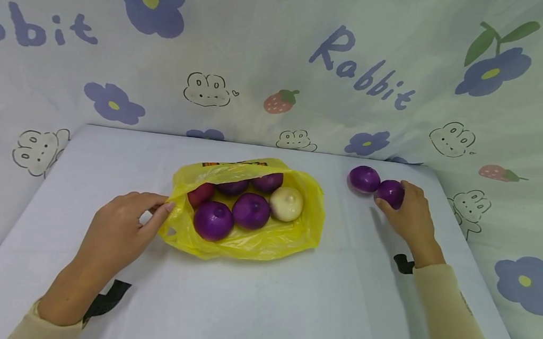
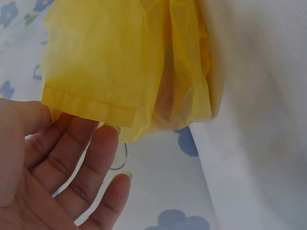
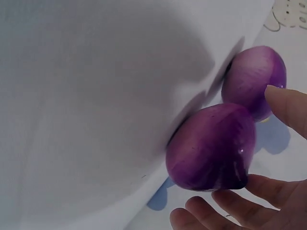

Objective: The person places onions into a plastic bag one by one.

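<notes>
On the table lies a yellow plastic bag (image 1: pixel 270 249), its mouth gaping toward me. Inside it are several purple onions (image 1: pixel 251 211), a white onion (image 1: pixel 286 203) and a partly covered reddish one (image 1: pixel 200 195). My left hand (image 1: pixel 120 229) pinches the bag's left edge between thumb and fingers; the left wrist view shows the yellow film (image 2: pixel 96 108) at the fingertips. At the right, my right hand (image 1: pixel 413 218) reaches around a purple onion (image 3: pixel 211 148). Its fingers are at the onion's pointed end, while the thumb looks apart from it. A second purple onion (image 1: pixel 364 179) sits just left.
The white table (image 1: pixel 260 307) ends at a back edge against a cloth printed with flowers and rabbits (image 1: pixel 251 56). Dark straps (image 1: pixel 107 299) hang at both wrists. Table surface lies between the bag and the two loose onions.
</notes>
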`<state>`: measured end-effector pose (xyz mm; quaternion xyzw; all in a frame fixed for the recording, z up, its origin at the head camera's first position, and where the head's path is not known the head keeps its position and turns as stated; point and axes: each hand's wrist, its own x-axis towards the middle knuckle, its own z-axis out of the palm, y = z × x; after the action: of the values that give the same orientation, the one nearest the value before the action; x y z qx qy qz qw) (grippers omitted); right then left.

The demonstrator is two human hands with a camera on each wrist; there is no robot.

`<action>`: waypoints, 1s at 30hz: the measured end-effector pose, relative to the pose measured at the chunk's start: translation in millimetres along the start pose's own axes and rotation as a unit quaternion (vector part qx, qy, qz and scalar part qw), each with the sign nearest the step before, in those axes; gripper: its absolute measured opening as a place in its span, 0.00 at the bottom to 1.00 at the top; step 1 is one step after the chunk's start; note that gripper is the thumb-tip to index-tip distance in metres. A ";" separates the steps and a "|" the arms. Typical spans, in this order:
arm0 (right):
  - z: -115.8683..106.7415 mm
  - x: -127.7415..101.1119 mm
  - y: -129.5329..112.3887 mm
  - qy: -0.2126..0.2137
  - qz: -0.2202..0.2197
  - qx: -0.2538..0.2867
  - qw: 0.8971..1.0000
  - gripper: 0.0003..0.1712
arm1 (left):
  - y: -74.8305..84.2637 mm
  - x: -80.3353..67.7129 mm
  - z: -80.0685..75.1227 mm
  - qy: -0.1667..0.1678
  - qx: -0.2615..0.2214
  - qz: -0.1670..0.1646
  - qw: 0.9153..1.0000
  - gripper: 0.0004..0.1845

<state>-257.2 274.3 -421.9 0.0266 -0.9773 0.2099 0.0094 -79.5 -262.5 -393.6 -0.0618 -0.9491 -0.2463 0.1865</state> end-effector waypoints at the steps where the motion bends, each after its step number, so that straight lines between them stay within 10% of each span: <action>1: 0.3 1.3 1.3 -0.004 0.004 0.000 1.000 0.52 | -0.1 -0.1 0.2 0.001 -0.001 0.001 1.000 0.10; 30: 4.1 20.4 19.9 -0.081 0.066 0.034 0.994 0.67 | 0.5 0.2 1.8 0.009 0.003 0.016 1.000 0.10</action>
<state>-278.7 289.8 -433.2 -0.0208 -0.9669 0.2400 -0.0843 -80.1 -261.2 -394.8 -0.0743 -0.9470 -0.2405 0.1993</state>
